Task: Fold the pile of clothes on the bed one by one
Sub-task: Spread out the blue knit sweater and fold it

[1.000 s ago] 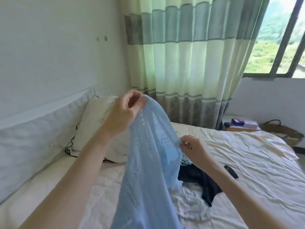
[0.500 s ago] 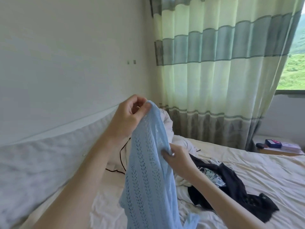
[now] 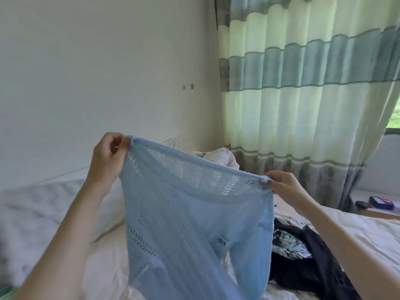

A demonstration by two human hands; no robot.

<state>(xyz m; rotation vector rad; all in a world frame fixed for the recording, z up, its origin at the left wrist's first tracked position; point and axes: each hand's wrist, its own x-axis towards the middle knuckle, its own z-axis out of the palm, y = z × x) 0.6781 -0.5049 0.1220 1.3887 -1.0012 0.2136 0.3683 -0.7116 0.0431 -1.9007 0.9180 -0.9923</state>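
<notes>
A light blue openwork knit garment hangs spread in the air above the bed. My left hand pinches its upper edge at the left end, raised higher. My right hand pinches the same edge at the right end, lower. The edge is stretched between both hands and the rest of the knit hangs down in front of me. Below my right arm a dark garment with a white print lies crumpled on the sheet.
A white pillow leans along the wall on the left. More white bedding is bunched near the striped green curtain. A bedside table with a small blue box stands at the right.
My right hand has slid away from the left along the knit's edge, so the bunched garment now hangs spread wide. The view has turned further left.
</notes>
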